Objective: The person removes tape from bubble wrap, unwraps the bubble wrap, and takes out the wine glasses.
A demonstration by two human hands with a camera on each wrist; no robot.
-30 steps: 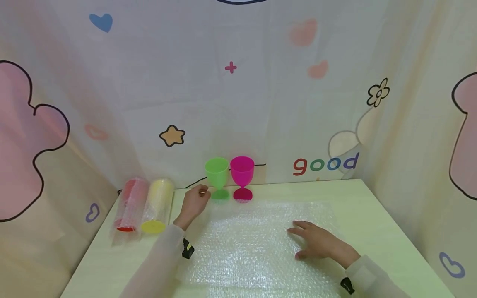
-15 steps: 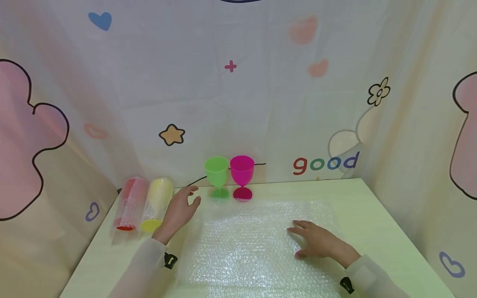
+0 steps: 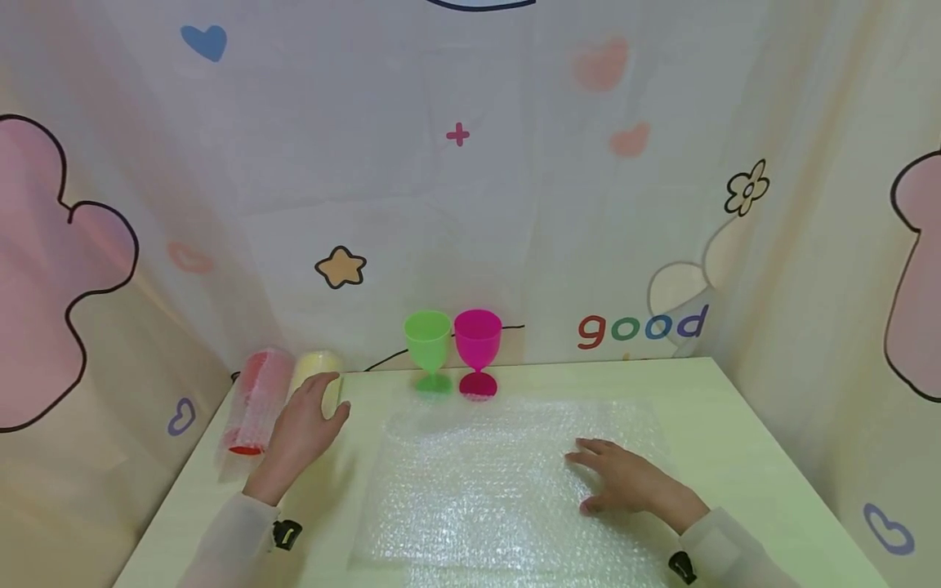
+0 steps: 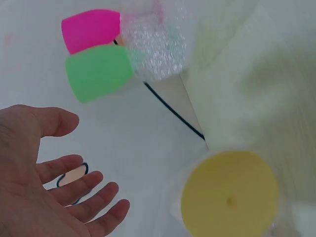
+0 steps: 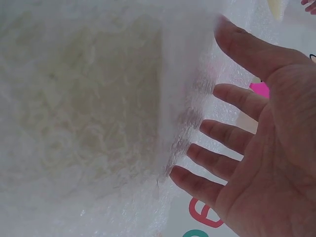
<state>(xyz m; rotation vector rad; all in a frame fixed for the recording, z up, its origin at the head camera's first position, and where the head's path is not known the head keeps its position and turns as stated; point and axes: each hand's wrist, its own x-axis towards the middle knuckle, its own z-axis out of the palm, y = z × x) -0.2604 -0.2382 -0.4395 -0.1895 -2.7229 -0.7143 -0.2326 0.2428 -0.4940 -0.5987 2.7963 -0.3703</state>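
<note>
My left hand (image 3: pixel 304 425) is over the yellow goblet-sized bundle (image 3: pixel 316 361) in bubble wrap, hiding most of it in the head view. Its fingers are loosely spread and hold nothing. In the left wrist view the bundle's round yellow base (image 4: pixel 229 195) shows apart from the fingers. With fingers spread, my right hand (image 3: pixel 632 482) touches the flat bubble wrap sheet (image 3: pixel 470 490); in the right wrist view its fingertips (image 5: pixel 180 175) meet the sheet's edge. A green goblet (image 3: pixel 428 339) and a pink goblet (image 3: pixel 478 336) stand upright behind the sheet.
A red bundle (image 3: pixel 253 392) in bubble wrap lies at the table's left, beside the yellow one. A printed curtain (image 3: pixel 559 212) rises behind the table (image 3: pixel 742 474) and along both sides.
My left hand has moved left from beside the green goblet to over the yellow bundle, and its fingers have spread. The right hand, the sheet and the goblets have stayed put.
</note>
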